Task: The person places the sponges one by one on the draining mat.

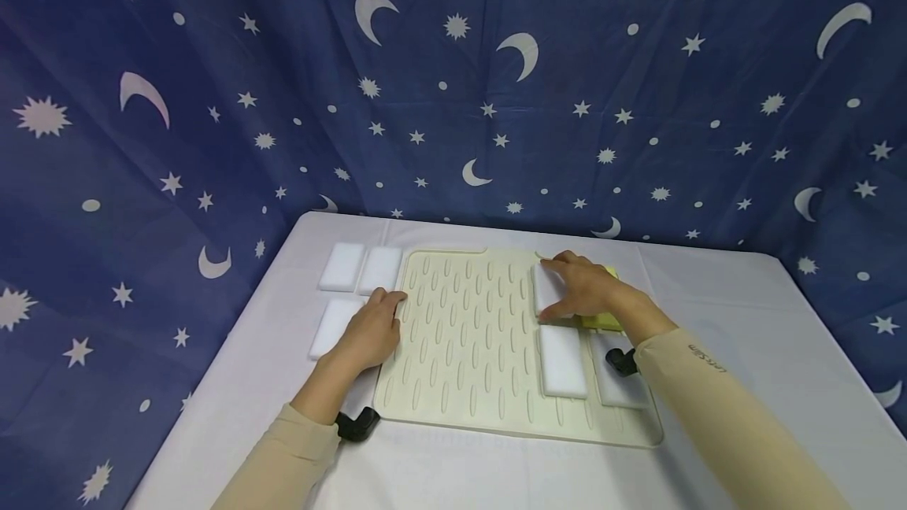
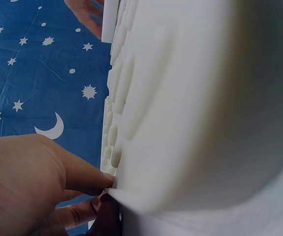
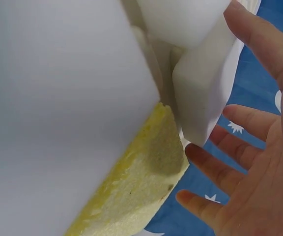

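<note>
Block in reach: white, smooth, rectangular foam block (image 1: 546,290), on the far right part of the mat.
Right hand (image 1: 584,286): fingers spread and fairly straight about that block, thumb towards its near end, fingertips towards its far end; how firmly they press, I cannot tell.
Mat: cream, flexible-looking rectangular mat (image 1: 460,337) with rounded corners and rows of raised oval ridges.
Left hand (image 1: 372,329): thumb and fingers pinch the mat's left rim.
Yellow sponge: rough, pitted yellow sponge block (image 1: 602,322), mostly hidden under the right hand.
Near blocks on the mat: two more white blocks side by side, one (image 1: 563,362) fully visible, the other (image 1: 620,384) partly covered by a black wrist piece (image 1: 622,362).
Blocks left of the mat: three white ones, two at the back (image 1: 342,266) (image 1: 381,270), one nearer (image 1: 333,329), partly behind the left hand.
Bench (image 1: 744,321): covered in white cloth.
Sleeves (image 1: 723,415): beige, the right one lettered.
Backdrop (image 1: 567,109): creased navy fabric, pale moons and stars.
</note>
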The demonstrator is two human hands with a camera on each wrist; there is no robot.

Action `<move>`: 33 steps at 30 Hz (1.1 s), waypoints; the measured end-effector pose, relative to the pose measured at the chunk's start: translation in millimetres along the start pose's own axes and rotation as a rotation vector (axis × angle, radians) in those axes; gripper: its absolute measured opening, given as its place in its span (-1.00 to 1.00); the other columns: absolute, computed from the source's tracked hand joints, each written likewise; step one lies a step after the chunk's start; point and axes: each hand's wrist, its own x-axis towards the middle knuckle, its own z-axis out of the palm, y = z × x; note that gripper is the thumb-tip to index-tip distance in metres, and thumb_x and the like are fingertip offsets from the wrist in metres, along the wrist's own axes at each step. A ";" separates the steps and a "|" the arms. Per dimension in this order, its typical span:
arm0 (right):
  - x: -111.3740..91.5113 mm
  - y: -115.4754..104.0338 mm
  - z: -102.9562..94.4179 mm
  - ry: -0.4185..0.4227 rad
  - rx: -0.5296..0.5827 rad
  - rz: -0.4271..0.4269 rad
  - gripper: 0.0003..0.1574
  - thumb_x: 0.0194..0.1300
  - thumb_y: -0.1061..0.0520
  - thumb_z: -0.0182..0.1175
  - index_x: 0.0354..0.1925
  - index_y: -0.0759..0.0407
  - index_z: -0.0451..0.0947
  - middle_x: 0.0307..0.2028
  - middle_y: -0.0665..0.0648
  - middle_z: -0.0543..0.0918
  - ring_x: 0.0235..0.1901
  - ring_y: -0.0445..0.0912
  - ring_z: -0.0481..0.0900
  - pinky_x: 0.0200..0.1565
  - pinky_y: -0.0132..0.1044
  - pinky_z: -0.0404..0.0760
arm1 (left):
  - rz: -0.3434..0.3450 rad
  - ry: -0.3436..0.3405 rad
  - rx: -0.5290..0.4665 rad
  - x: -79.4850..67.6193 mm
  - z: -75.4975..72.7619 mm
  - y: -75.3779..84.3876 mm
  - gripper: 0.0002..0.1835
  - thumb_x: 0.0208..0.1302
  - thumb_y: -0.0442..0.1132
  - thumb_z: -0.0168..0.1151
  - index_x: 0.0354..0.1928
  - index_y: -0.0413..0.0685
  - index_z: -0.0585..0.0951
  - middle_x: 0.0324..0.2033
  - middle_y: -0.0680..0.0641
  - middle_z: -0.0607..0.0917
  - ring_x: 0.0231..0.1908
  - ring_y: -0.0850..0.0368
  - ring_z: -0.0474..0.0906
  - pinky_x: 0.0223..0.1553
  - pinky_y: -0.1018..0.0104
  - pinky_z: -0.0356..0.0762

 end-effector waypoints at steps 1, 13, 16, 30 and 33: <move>-0.1 -0.1 0.0 -0.001 0.000 0.002 0.43 0.00 -0.43 0.55 0.60 0.12 0.15 0.49 0.29 0.28 0.41 0.25 0.32 0.38 0.31 0.33 | 0.000 0.000 0.001 -0.1 0.1 -0.1 -0.50 0.49 -0.38 0.06 0.44 -0.20 0.43 0.01 -0.19 0.53 -0.31 0.06 0.45 -0.18 0.15 0.50; 0.4 -0.4 1.4 0.001 0.004 0.002 0.42 0.00 -0.40 0.56 0.61 0.09 0.15 0.51 0.30 0.26 0.43 0.27 0.30 0.40 0.32 0.30 | 0.004 0.005 0.002 -0.8 -0.7 0.8 -0.50 0.48 -0.38 0.07 0.43 -0.22 0.44 0.03 -0.21 0.54 -0.30 0.05 0.47 -0.16 0.12 0.53; 0.1 -1.2 1.2 0.001 0.011 0.001 0.42 -0.01 -0.39 0.57 0.61 0.09 0.15 0.51 0.30 0.26 0.43 0.27 0.30 0.40 0.33 0.29 | 0.005 0.004 0.003 -1.0 -0.8 1.2 -0.50 0.48 -0.38 0.07 0.43 -0.23 0.43 0.02 -0.21 0.54 -0.31 0.05 0.46 -0.17 0.14 0.52; -1.1 -1.6 1.8 0.008 0.023 0.004 0.45 -0.03 -0.39 0.58 0.62 0.08 0.14 0.51 0.30 0.25 0.44 0.28 0.28 0.39 0.34 0.28 | 0.003 0.002 0.009 -0.8 -0.2 2.3 -0.50 0.49 -0.38 0.07 0.43 -0.22 0.44 0.00 -0.20 0.54 -0.33 0.06 0.44 -0.22 0.19 0.49; -1.3 -1.6 0.6 0.014 0.022 0.006 0.46 -0.05 -0.41 0.58 0.62 0.06 0.14 0.51 0.31 0.25 0.44 0.28 0.28 0.39 0.35 0.28 | 0.003 0.005 0.010 -1.0 -0.1 2.1 -0.50 0.48 -0.38 0.09 0.43 -0.22 0.44 0.00 -0.20 0.54 -0.32 0.06 0.45 -0.22 0.19 0.49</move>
